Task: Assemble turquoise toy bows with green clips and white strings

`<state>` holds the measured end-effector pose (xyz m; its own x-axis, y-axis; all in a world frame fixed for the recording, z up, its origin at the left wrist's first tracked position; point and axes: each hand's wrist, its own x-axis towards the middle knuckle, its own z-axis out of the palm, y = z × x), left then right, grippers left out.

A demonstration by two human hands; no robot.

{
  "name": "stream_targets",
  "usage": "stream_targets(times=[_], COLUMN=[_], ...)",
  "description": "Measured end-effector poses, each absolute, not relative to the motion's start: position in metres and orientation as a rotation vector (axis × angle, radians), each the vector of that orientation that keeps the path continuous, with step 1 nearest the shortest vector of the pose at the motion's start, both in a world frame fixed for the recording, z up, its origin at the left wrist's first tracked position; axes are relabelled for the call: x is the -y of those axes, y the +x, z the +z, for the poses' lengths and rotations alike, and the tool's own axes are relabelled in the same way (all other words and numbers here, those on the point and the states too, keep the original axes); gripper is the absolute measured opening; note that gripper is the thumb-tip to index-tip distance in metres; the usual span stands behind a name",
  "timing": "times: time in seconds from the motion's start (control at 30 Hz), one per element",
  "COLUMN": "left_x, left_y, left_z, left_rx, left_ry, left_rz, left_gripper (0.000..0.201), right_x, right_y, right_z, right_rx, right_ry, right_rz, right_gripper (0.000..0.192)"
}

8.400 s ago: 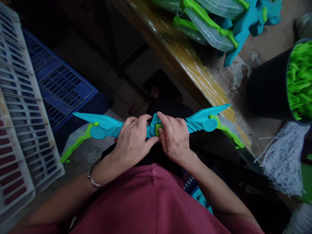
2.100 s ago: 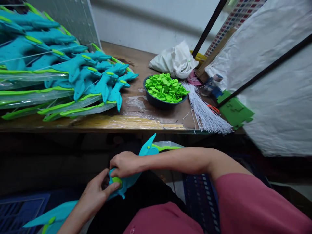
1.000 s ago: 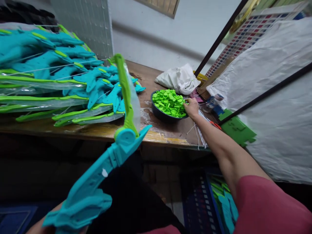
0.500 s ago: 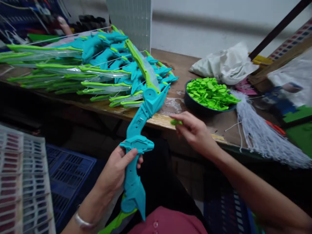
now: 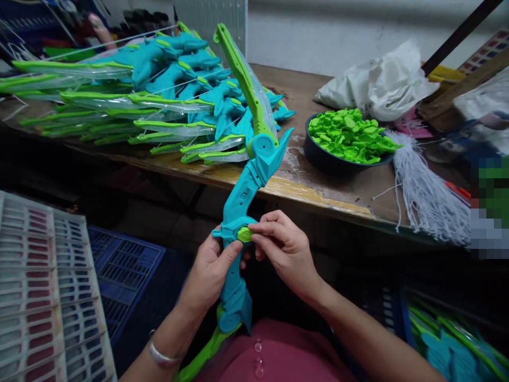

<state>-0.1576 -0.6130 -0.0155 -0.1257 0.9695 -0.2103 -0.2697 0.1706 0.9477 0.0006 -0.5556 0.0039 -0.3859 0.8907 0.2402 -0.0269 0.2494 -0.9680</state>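
A toy bow (image 5: 238, 199) with a turquoise grip and lime-green limbs stands tilted in front of me. My left hand (image 5: 212, 268) is wrapped round its middle, thumb on the front face. At the grip's centre, my right hand (image 5: 284, 252) pinches a small lime-green plastic piece (image 5: 244, 234) against the raised turquoise part. Whether the piece is seated there or only touching, I cannot tell. On the bench beyond, a dark bowl (image 5: 332, 162) is heaped with similar green pieces (image 5: 350, 135).
A pile of similar bows (image 5: 170, 101) covers the left of the bench (image 5: 306, 193). White strings (image 5: 423, 185) hang over its edge beside a white bag (image 5: 382, 82). A white crate (image 5: 51, 292) and a blue crate (image 5: 123, 270) stand at lower left. More bows (image 5: 453, 345) lie at lower right.
My right hand has moved left and down from near the bowl, bringing the green piece onto the bow's middle. The bow has shifted a little to the right.
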Motion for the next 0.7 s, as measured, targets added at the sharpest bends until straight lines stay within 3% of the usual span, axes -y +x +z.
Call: stream_targets(times=[0.2, 0.3, 0.4, 0.53, 0.7], left_x=[0.613, 0.614, 0.616, 0.619, 0.621], left_y=[-0.152, -0.149, -0.147, -0.144, -0.141], left_z=[-0.011, -0.007, -0.002, 0.0, -0.011], left_rx=[-1.355, -1.442, -1.448, -1.418, -1.442], left_ry=[0.912, 0.964, 1.001, 1.019, 0.96], left_rz=[1.275, 1.266, 1.283, 1.296, 1.28], left_gripper=[0.035, 0.033, 0.031, 0.028, 0.028], right_x=[0.561, 0.557, 0.544, 0.529, 0.531], right_y=[0.002, 0.005, 0.013, 0.024, 0.027], right_z=[0.0, 0.005, 0.01, 0.013, 0.012], right_rx=[1.876, 1.888, 1.887, 1.982, 2.022], right_ry=[-0.844, -0.891, -0.933, -0.846, -0.906], right_rz=[0.809, 0.763, 0.994, 1.545, 1.408], right_gripper=[0.019, 0.021, 0.041, 0.038, 0.028])
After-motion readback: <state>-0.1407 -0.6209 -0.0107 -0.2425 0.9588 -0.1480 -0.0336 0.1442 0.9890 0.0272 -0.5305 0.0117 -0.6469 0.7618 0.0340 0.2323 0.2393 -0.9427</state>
